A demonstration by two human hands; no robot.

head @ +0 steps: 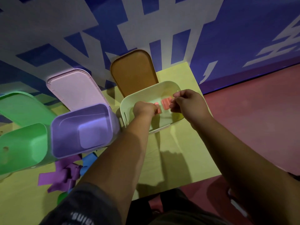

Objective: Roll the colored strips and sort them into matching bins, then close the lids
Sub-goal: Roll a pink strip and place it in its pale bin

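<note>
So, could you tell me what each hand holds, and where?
Left hand pinches a pink strip at its left end; right hand pinches a second pink strip by its right edge.

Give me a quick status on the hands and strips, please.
Left hand grips a pink strip; right hand pinches a second pink strip. Both over the open cream bin. Purple strips unsorted on table. Nothing blocking.

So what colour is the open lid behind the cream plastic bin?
Orange-brown; the flat rounded plastic lid shows best in the head view.
</note>
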